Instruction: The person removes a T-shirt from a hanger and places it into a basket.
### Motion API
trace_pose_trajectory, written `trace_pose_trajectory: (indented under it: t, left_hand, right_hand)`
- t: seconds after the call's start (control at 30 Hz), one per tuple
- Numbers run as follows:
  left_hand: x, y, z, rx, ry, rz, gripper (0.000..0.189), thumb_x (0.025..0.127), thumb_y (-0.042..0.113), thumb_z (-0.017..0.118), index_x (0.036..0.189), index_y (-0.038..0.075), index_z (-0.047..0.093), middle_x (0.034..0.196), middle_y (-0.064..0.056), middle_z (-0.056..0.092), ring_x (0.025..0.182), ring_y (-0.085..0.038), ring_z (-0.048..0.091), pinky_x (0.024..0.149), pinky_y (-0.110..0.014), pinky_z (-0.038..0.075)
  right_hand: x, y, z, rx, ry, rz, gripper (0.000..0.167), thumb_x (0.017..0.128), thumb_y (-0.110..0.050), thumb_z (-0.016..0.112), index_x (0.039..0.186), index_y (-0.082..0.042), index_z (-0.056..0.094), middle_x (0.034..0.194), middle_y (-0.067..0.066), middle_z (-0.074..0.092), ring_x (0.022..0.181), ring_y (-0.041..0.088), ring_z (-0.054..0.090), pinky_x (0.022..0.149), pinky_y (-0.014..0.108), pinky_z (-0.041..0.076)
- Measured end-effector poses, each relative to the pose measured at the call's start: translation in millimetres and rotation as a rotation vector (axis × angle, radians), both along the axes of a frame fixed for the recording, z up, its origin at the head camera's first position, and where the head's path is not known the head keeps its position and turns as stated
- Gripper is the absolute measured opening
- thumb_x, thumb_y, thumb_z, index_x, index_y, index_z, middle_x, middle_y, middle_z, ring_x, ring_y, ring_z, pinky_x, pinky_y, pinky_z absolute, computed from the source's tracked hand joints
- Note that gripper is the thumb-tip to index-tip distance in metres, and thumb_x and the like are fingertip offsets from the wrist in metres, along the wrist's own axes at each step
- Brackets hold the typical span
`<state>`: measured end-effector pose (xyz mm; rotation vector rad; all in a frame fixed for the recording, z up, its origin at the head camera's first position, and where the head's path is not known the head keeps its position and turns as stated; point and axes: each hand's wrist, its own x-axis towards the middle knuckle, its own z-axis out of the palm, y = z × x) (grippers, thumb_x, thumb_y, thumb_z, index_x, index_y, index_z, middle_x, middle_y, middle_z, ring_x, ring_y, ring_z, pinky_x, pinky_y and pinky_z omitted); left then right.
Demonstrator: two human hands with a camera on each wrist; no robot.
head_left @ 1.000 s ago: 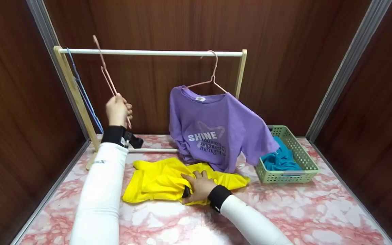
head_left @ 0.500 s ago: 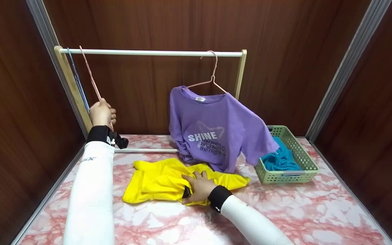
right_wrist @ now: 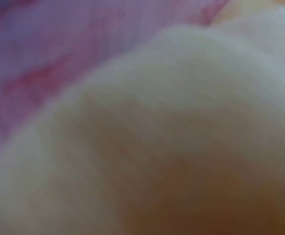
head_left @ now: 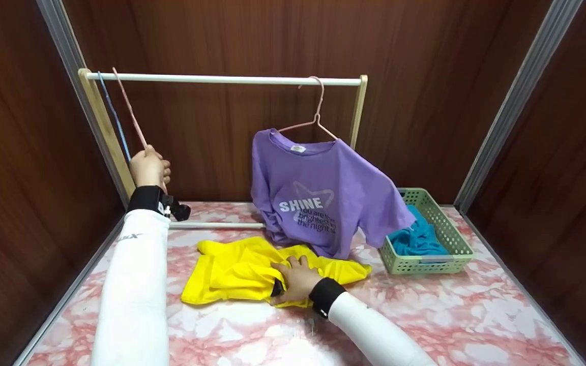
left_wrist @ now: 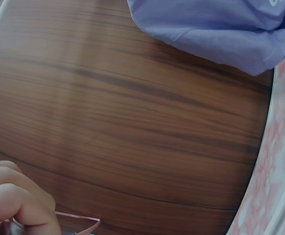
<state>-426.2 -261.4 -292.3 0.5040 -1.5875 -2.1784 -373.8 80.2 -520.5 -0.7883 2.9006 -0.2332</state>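
My left hand grips a pink clothes hanger by its body; the hanger's hook is at the white rail near its left end. In the left wrist view, curled fingers show at the lower left, with a bit of pink hanger beside them. My right hand rests on a crumpled yellow garment lying on the table, fingers spread over the cloth. Skin of that hand, badly blurred, fills most of the right wrist view. Just left of the pink hanger, a blue hanger hangs on the rail.
A purple T-shirt hangs by another pink hanger toward the right of the rack's white rail. A green basket at the right holds a teal garment. Wood-grain walls enclose the marbled table.
My left hand has moved left and the pink hanger's hook has come down from above the rail to it, near the blue hanger. The right hand has stayed on the yellow garment.
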Motion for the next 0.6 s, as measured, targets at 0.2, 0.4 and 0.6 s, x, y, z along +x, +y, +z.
trace_pose_trajectory:
  t: [0.2,0.4,0.6]
  left_hand:
    - [2.4,-10.6,-2.7,0.031,-0.025,0.013,0.038,0.113,0.033,0.031,0.088,0.007,0.044,0.047,0.003,0.045,0.037,-0.005,0.035,0.035,-0.021,0.026]
    - [7.2,-21.1,-3.5,0.007,-0.029,0.026,0.038,0.113,0.032,0.029,0.089,0.007,0.045,0.046,0.004,0.047,0.036,-0.005,0.036,0.034,-0.02,0.027]
    - [12.0,-29.0,-3.6,0.014,-0.036,0.035,0.041,0.113,0.033,0.028,0.086,0.007,0.046,0.045,0.004,0.044,0.035,-0.005,0.034,0.033,-0.021,0.026]
  right_hand:
    - [0.4,3.4,4.7,-0.031,-0.006,0.0,0.095,0.076,-0.066,0.082,0.154,-0.028,0.045,0.156,0.018,0.041,0.139,0.047,0.037,0.094,0.07,0.049]
    - [-4.1,15.1,5.2,-0.171,0.102,0.136,0.062,0.083,-0.037,0.086,0.133,-0.009,0.06,0.126,0.022,0.063,0.112,0.041,0.064,0.092,0.054,0.057]
    - [-6.5,39.2,17.3,-0.419,0.164,0.197,0.036,0.081,-0.002,0.077,0.115,-0.003,0.067,0.108,0.013,0.073,0.101,0.031,0.069,0.098,0.045,0.056]
